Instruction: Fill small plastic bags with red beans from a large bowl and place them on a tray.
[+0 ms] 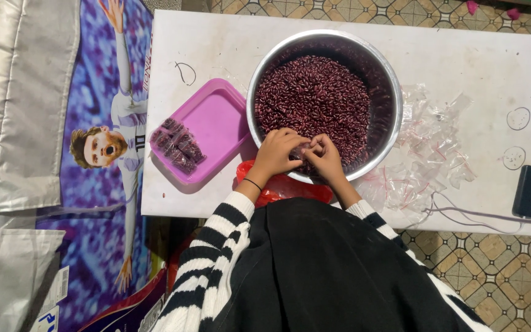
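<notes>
Both hands over near rim of steel bowl (394, 117) full of dark red beans (314, 101). Left hand (278, 154) and right hand (326, 157) pinched together on a small clear bag (302, 150), fingertips touching. Pink tray (216, 120) left of bowl, filled packets (179, 144) on it. Empty bags (431, 154) piled right. White table (462, 67) underneath.

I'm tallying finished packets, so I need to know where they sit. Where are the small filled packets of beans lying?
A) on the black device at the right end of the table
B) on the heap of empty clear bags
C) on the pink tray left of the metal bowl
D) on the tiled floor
C: the small filled packets lie in a cluster on the pink tray, left of the metal bowl.
</notes>
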